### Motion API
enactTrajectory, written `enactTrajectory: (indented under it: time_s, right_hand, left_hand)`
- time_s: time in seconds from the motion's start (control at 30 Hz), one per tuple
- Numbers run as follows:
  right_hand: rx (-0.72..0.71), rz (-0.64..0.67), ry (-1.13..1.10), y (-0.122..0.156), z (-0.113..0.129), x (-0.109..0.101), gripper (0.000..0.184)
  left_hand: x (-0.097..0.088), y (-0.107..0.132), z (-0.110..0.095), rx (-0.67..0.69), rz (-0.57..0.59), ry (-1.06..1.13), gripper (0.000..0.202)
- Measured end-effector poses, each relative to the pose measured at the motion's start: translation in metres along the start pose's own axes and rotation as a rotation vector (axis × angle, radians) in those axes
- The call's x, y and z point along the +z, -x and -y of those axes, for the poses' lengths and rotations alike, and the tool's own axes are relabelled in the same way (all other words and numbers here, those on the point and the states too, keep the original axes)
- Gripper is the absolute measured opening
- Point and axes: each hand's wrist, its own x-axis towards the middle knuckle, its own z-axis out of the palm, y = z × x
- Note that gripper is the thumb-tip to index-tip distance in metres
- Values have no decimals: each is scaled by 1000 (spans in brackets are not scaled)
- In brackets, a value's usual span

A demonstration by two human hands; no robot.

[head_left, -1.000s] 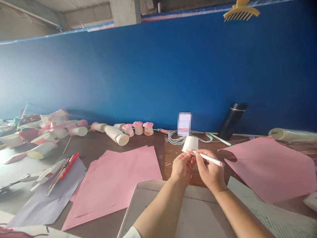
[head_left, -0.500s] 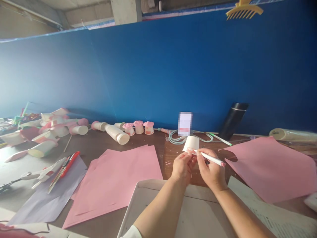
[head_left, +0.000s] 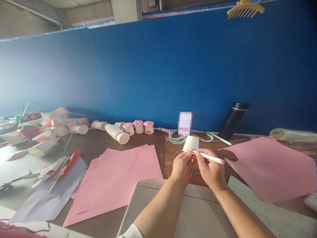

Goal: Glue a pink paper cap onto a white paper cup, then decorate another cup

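Lying nearer than the left grip [head_left: 182, 167] and right grip [head_left: 211, 169] is a white tray [head_left: 200, 213]. The left is clamped on an upside-down paper cup [head_left: 191, 142], the right around a marker [head_left: 211, 157] pointed at it; beyond them, leftward, a stack of nested cups [head_left: 116, 133] lies sideways.

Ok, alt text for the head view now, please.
The left hand holds an upturned white paper cup while the right hand holds a white marker at its wall. Three pink-topped paper cups stand farther left, and pink paper sheets lie on either side.
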Motion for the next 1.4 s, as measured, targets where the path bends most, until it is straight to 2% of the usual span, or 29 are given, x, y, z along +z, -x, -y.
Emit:
enactTrajectory:
  time_s: [0.47, 1.4]
  right_hand:
    - [-57, -36, 36, 0, 0, 2, 21]
    - [-24, -16, 39, 1, -1, 2, 24]
  left_hand:
    - [-5, -4, 3, -16, 21, 5, 19]
    - [-6, -5, 5, -16, 20, -2, 17]
